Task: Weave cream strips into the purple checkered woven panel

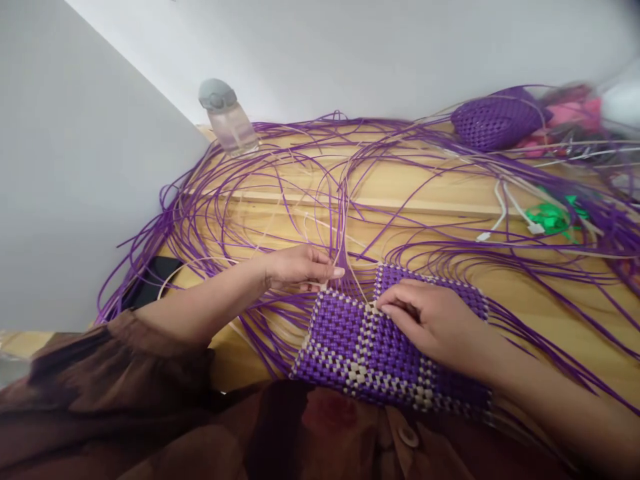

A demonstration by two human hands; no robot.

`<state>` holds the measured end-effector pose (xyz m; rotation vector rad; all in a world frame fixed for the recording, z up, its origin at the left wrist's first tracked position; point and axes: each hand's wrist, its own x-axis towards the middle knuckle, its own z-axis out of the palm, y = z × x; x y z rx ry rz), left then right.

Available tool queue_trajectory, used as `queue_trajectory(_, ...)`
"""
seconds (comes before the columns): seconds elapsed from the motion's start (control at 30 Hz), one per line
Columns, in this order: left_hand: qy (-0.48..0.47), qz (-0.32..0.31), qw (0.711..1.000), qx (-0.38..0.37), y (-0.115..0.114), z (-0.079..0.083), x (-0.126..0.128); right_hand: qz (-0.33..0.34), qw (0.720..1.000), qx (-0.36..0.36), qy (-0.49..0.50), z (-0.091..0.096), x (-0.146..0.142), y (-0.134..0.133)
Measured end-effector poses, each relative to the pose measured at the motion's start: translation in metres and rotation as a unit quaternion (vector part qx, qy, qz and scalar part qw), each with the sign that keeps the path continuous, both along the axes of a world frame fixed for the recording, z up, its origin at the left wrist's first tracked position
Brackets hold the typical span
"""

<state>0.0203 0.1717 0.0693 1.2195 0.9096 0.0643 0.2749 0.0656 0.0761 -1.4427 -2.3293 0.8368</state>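
A flat woven panel (350, 347) of purple and cream strips lies at the near edge of the wooden table (440, 190). My left hand (295, 267) is at the panel's far left corner, fingers pinched together on a cream strip (345, 257) that rises from the weave. My right hand (433, 323) rests on top of the panel, fingers curled, fingertips pressing a strip end at the weave's open edge. Long loose purple strips (280, 173) fan out from the panel across the table.
A clear bottle with a grey cap (227, 117) stands at the back left by the wall. A finished purple woven basket (495, 119) sits at the back right, beside pink items. White cables (505, 213), green ribbon (553, 217) and a dark phone (153, 280) lie on the table.
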Motion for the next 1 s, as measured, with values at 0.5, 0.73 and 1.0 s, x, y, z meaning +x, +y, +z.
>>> queue_trajectory(0.5, -0.076, -0.061, 0.985, 0.144, -0.014, -0.005, 0.007, 0.17, 0.862, -0.455, -0.144, 0.014, -0.039, 0.101)
queue_trajectory(0.73, -0.013, -0.109, 0.969, 0.22, -0.009, 0.005, 0.004, 0.109, 0.863, -0.49, -0.06, 0.0, -0.026, 0.097)
queue_trajectory(1.0, -0.009, -0.209, 0.971, 0.117, -0.005, 0.01, 0.005, 0.026, 0.878, -0.477, -0.015, -0.004, -0.029, 0.088)
